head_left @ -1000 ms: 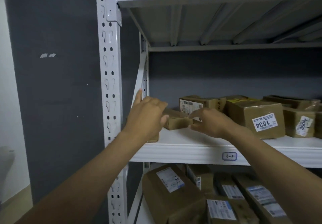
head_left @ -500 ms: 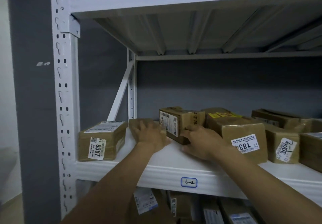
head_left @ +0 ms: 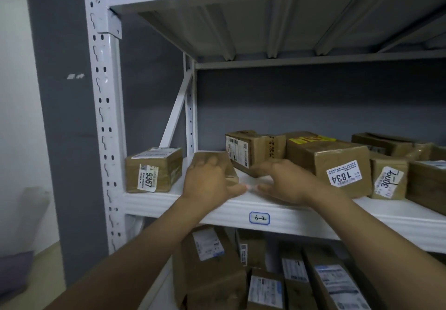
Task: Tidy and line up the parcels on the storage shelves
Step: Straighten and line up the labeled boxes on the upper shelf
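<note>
The person is standing at the shelf (head_left: pixel 391 222) tagged 6-2 (head_left: pixel 259 218), both arms reaching in. The left hand (head_left: pixel 209 183) is lying flat on top of a small plain parcel (head_left: pixel 214 158), fingers spread loosely, thumb sticking out to the right, not clasping it. The right hand (head_left: pixel 283 181) is stretching relaxed fingers to the lower front corner of a labelled box (head_left: pixel 255 149) behind, gripping nothing. The small parcel is sitting between the 9367 parcel (head_left: pixel 153 171) at the left end and the labelled box, with the 1834 parcel (head_left: pixel 337 164) further right.
</note>
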The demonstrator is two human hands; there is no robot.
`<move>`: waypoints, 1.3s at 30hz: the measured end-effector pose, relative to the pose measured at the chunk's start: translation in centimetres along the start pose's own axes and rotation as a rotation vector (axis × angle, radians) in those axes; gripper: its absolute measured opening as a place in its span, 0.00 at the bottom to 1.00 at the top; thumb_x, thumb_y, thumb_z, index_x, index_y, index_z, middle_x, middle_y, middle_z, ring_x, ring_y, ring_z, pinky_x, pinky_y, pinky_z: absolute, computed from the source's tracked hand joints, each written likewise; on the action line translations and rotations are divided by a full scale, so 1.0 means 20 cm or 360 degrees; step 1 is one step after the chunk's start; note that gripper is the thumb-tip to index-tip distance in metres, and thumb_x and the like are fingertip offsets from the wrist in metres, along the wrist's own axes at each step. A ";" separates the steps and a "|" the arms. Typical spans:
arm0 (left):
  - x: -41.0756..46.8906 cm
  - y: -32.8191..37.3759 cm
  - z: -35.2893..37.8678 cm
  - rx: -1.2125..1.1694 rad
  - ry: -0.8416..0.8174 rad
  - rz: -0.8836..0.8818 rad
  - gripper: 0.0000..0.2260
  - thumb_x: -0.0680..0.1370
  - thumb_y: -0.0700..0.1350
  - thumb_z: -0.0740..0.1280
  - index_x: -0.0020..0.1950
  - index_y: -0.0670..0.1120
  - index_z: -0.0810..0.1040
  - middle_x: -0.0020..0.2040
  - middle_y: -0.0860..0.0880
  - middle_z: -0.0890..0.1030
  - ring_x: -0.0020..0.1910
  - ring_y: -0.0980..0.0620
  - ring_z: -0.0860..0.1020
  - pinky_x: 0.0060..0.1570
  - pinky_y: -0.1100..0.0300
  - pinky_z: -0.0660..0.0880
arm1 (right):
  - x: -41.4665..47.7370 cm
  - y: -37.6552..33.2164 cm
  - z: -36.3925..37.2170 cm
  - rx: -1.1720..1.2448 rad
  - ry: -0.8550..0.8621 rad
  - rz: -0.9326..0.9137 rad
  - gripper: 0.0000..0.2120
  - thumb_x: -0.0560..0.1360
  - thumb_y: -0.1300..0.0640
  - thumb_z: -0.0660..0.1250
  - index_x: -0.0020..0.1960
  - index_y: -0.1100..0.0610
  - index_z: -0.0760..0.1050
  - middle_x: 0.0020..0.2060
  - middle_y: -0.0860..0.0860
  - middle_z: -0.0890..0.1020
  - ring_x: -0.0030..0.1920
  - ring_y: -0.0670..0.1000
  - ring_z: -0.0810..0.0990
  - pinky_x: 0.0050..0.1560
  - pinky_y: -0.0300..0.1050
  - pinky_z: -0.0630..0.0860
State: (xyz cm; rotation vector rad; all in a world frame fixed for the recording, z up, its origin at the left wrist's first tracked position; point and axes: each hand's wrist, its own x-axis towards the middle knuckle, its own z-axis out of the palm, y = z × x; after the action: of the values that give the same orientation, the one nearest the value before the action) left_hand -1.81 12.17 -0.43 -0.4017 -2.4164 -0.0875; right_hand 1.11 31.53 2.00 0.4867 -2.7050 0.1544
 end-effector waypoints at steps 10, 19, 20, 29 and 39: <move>-0.33 -0.24 -0.16 -0.0340 0.0334 0.0392 0.25 0.70 0.49 0.73 0.67 0.47 0.74 0.61 0.49 0.76 0.59 0.47 0.74 0.60 0.53 0.70 | -0.12 -0.20 0.06 0.0146 0.0040 0.0088 0.30 0.75 0.49 0.69 0.74 0.45 0.63 0.73 0.49 0.67 0.70 0.51 0.67 0.69 0.50 0.67; -0.53 -0.46 -0.27 -0.1571 0.0679 0.0064 0.23 0.66 0.43 0.72 0.60 0.49 0.74 0.56 0.55 0.77 0.56 0.58 0.75 0.55 0.67 0.73 | -0.10 -0.36 0.01 0.1081 0.0610 0.0363 0.47 0.70 0.56 0.76 0.78 0.48 0.50 0.76 0.49 0.59 0.74 0.51 0.60 0.71 0.52 0.64; -0.54 -0.48 -0.26 -0.1697 0.0671 0.0013 0.23 0.66 0.45 0.71 0.60 0.50 0.74 0.56 0.56 0.77 0.57 0.56 0.76 0.56 0.64 0.75 | -0.12 -0.36 0.00 0.1078 0.0626 0.0368 0.42 0.70 0.57 0.76 0.76 0.48 0.56 0.73 0.49 0.64 0.71 0.51 0.65 0.67 0.49 0.68; -0.44 -0.48 -0.29 -0.1042 0.0655 0.0052 0.27 0.71 0.44 0.75 0.68 0.49 0.71 0.61 0.53 0.71 0.56 0.63 0.62 0.61 0.56 0.69 | -0.33 -0.38 -0.10 0.0849 0.1189 0.0289 0.31 0.64 0.58 0.79 0.61 0.48 0.67 0.57 0.46 0.69 0.56 0.46 0.70 0.49 0.30 0.69; -0.34 -0.26 -0.29 -0.0689 0.0577 0.0476 0.34 0.71 0.50 0.74 0.74 0.55 0.64 0.65 0.53 0.72 0.63 0.51 0.69 0.59 0.54 0.71 | -0.44 -0.55 -0.13 0.0169 0.1327 -0.0228 0.38 0.61 0.51 0.81 0.64 0.54 0.66 0.54 0.48 0.72 0.51 0.38 0.67 0.53 0.24 0.67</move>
State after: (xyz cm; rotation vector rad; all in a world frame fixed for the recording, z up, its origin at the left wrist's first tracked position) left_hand 5.15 4.50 -0.10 -0.8594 -1.9472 -0.5097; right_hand 13.49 24.41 1.37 0.5008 -1.8493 0.3687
